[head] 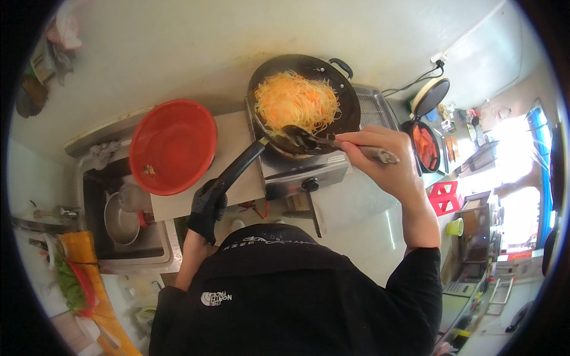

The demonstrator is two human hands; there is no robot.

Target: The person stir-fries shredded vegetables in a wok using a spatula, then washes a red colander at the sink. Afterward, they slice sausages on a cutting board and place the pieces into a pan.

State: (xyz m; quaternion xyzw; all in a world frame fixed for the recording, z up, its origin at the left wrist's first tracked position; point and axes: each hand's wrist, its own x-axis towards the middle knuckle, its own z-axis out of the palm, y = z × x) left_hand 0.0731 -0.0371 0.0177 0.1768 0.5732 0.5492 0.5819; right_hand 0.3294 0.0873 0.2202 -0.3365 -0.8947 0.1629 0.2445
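Note:
A dark wok (329,82) stands on a steel gas stove (285,173), filled with a heap of thin yellow and orange vegetable shreds (296,102). My left hand (208,202), in a dark dotted work glove, is closed around the wok's long black handle (242,163). My bare right hand (383,153) grips the handle of a metal ladle or spatula (327,141), whose dark head rests at the near edge of the shreds inside the wok. To the left of the stove, a red plastic colander (173,147) holds a few small scraps.
A steel sink (127,262) with a metal bowl (121,219) lies at the left. Right of the wok are a wire rack in a tray (376,109) and an open electric pan (426,147) holding red food. The wall rises close behind the wok.

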